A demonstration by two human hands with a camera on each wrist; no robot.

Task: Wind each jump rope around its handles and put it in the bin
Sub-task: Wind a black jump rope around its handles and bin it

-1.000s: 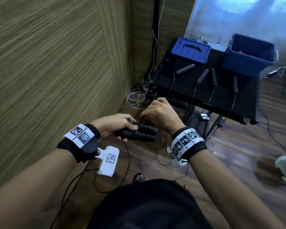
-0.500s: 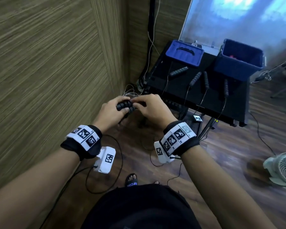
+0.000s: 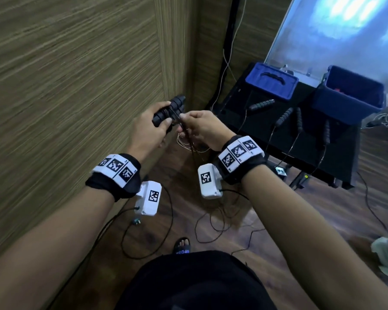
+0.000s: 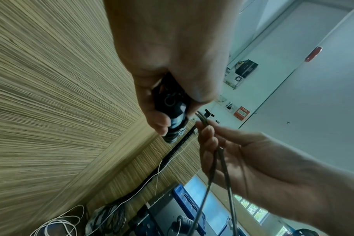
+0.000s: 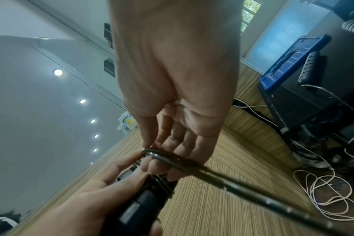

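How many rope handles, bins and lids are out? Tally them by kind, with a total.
Held handles, in the left hand: 2
Loose handles, on the black table: 4
Blue bin: 1
Blue lid: 1
Total: 8

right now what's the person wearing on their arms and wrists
Both forearms are bare, no sleeves. Each wrist carries a black wristband topped with a white strip of square black-and-white code markers. Below each wrist hangs a white camera box bearing one such marker, with a thin black cable trailing from it.
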